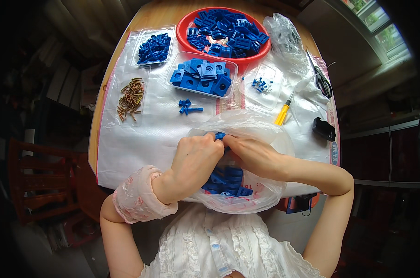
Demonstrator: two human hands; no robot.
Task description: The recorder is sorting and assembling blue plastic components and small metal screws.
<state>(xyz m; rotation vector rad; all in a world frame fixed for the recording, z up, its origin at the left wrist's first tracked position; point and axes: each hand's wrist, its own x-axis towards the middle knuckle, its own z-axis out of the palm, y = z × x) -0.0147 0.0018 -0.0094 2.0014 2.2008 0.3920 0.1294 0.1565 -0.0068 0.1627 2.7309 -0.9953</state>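
Both my hands meet over the open mouth of a white plastic bag (270,178) at the table's near edge. Between them shows a small bit of a blue plastic part (220,135). My left hand (196,155) has its fingers curled in, closed at that part. From the other side my right hand (254,153) pinches it; the fingertips of both hands are mostly hidden. Inside the bag, below my hands, lie several blue plastic parts (228,180). Just beyond the bag, a few small blue pegs (186,107) rest on the white sheet.
A red basin (181,41) of blue parts stands at the back. Nearer are clear trays of blue square plates (200,76), blue pegs (154,48), brass-coloured screws (131,97) and tiny blue pieces (262,85). At right lie a yellow-handled screwdriver (282,114), scissors (323,85) and a black object (324,129).
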